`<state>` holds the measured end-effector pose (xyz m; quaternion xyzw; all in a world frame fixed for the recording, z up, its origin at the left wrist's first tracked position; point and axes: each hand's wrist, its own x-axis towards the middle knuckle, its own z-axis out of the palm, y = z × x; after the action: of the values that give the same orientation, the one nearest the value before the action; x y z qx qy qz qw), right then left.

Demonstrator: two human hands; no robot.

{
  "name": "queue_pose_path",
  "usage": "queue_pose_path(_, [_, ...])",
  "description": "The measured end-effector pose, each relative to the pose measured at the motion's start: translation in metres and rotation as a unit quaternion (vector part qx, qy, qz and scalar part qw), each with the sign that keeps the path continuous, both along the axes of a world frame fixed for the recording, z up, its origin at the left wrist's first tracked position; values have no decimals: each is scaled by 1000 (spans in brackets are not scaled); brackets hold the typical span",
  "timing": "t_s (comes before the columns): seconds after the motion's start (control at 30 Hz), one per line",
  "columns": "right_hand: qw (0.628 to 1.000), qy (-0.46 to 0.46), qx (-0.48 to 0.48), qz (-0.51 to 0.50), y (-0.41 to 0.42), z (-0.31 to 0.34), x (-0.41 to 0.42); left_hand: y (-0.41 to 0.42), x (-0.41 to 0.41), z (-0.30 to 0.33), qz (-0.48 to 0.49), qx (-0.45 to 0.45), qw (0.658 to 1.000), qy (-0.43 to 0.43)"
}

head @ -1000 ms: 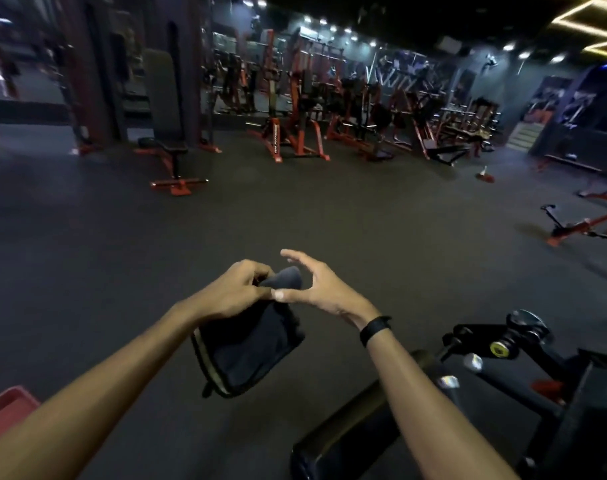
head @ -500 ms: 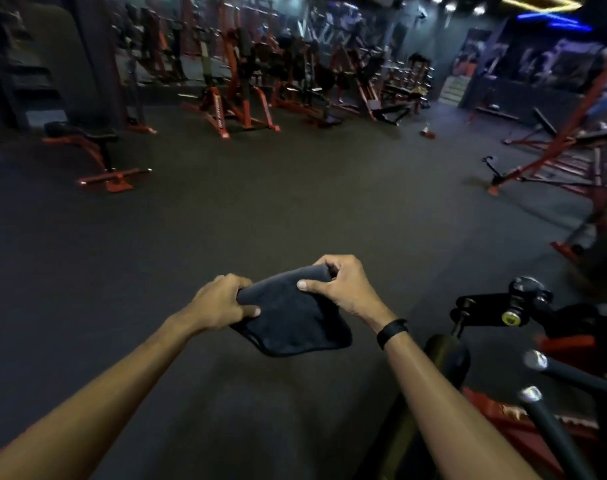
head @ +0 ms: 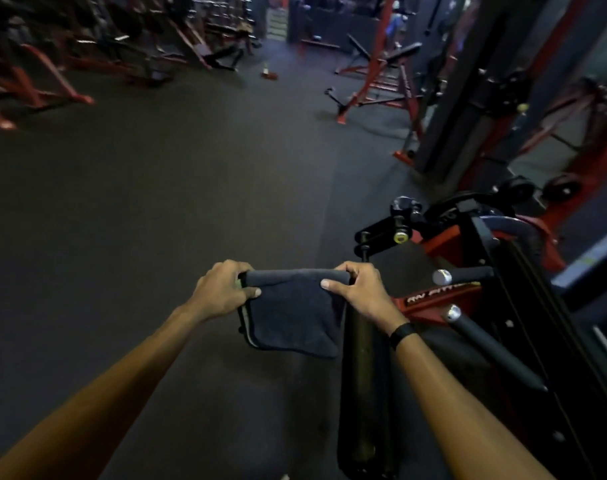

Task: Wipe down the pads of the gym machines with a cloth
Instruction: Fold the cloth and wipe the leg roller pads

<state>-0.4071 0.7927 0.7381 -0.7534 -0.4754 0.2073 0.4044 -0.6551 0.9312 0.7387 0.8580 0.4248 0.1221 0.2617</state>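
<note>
- The cloth (head: pixel 291 313), dark and folded, hangs in the air between both hands, stretched flat along its top edge; that edge runs from 9 o'clock to 3 o'clock across the view.
- The left hand (head: pixel 219 289) pinches the top left corner, thumb on the near face and fingers curled over the far side.
- The right hand (head: pixel 359 292) grips the top right corner the same way, thumb laid flat on the near face; a dark band (head: pixel 402 332) sits on that wrist.
- The nearest pad is the long black roller pad (head: pixel 362 393), just below and behind the right hand and partly under the right forearm. Its long axis runs from 12 o'clock to 6 o'clock, crossing the cloth's top edge at about a right angle.
- From the cloth's middle the pad lies at about 4 o'clock, so I judge the right hand the nearer one to bring the cloth down onto it; the wipe would likely run along the pad's length.
- The cloth's right edge looks to overlap the pad's upper end in the view; whether they touch I cannot tell.
- The red frame (head: pixel 433 301) of the machine, at 3 o'clock from the right hand, carries white lettering; it is cut off and blurred, perhaps ending in "FITNESS", not surely readable.
- No label shows on the cloth.
</note>
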Motion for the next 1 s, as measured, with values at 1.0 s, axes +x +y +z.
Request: queue_pose_path(1.0, [879, 167, -70, -441, 92, -114, 36, 227, 269, -85, -419, -25, 892, 165])
